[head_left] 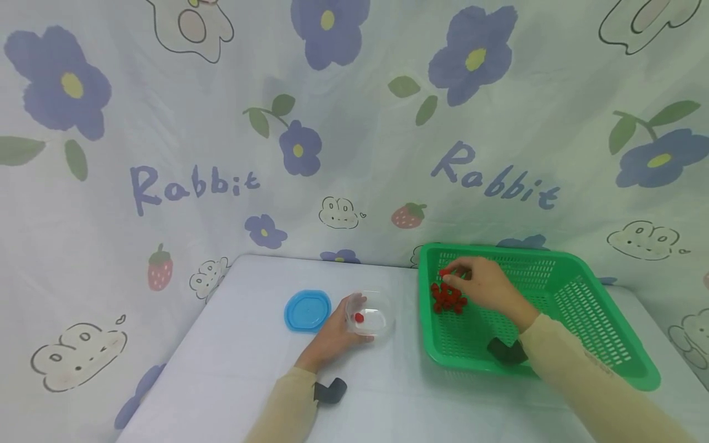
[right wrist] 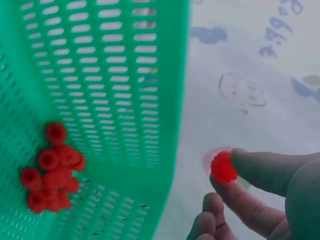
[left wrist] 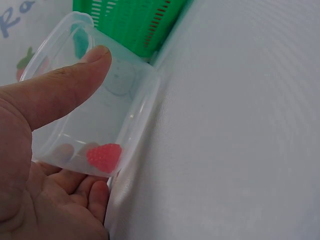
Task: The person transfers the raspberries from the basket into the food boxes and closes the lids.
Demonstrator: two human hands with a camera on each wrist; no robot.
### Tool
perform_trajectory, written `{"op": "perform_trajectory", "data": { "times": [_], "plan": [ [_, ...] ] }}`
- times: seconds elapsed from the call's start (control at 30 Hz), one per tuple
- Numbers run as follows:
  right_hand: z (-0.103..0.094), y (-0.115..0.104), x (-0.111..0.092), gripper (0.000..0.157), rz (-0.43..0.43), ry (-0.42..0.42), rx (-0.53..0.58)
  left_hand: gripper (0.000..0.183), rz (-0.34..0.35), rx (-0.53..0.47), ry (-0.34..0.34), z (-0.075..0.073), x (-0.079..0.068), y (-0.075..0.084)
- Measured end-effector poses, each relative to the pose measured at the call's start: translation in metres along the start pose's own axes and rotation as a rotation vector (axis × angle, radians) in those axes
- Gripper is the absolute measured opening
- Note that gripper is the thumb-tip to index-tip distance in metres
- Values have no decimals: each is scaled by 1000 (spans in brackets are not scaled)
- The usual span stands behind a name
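My left hand point(head_left: 334, 335) grips a clear plastic container point(head_left: 379, 317) by its side, thumb on one wall and fingers curled round the other in the left wrist view. One raspberry point(left wrist: 105, 158) lies inside at the container's bottom. Over the left part of a green basket point(head_left: 471, 363), my right hand point(head_left: 480, 284) pinches another raspberry point(right wrist: 223, 167) between thumb and fingertip. Below that hand, a cluster of raspberries point(right wrist: 54, 175) sits on the basket's floor, several of them showing hollow ends.
A blue lid point(head_left: 308, 311) lies on the white table point(head_left: 232, 381), just left of the container. The basket's raised slotted walls stand to the container's right. Behind the table hangs a printed cloth point(head_left: 354, 166) with flowers and rabbits.
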State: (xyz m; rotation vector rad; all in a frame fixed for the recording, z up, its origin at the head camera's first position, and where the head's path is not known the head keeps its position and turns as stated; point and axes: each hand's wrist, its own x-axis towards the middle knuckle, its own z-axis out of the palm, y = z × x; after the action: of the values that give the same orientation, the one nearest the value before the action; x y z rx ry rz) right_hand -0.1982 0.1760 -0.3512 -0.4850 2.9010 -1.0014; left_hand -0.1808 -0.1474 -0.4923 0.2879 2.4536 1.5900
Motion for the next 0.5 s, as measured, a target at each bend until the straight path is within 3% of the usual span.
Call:
{"op": "perform_trajectory", "data": {
  "times": [0.3, 0.5],
  "plan": [
    [4, -25, -12, 23, -56, 59, -16, 91, -5, 10, 2, 0, 0, 0],
    [11, -38, -18, 17, -56, 56, 20, 91, 1, 6, -2, 0, 0, 1]
  ]
}}
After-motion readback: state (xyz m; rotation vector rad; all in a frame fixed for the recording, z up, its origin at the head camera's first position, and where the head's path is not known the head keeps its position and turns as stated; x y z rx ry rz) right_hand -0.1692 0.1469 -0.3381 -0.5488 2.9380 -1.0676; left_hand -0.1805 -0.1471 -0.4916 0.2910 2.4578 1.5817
